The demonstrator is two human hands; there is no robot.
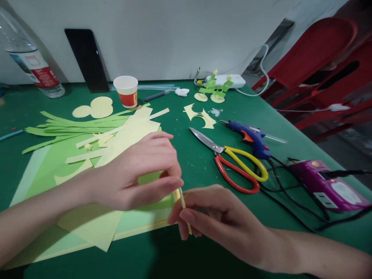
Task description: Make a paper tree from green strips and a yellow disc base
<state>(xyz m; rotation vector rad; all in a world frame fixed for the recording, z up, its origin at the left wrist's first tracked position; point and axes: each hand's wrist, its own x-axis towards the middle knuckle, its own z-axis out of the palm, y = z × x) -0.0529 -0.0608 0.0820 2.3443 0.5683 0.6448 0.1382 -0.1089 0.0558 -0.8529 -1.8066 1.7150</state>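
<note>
A narrow pale yellow paper strip (182, 199) is pinched between my two hands, over the front edge of the paper sheets. My left hand (145, 166) grips its upper end between thumb and fingers. Lower down, the thumb and fingers of my right hand (217, 221) close on the same strip. Under my left arm lie pale yellow and green paper sheets (112, 228). Green paper strips (69, 128) fan out behind them. Scissors (223, 151) with red and yellow handles lie to the right, blades partly apart.
A blue glue gun (250, 135) and a purple power socket (331, 186) with black cords are on the right. At the back stand a paper cup (128, 97), a phone (87, 60), a water bottle (31, 58) and small paper plants (221, 91). Paper scraps (205, 118) lie near the scissors.
</note>
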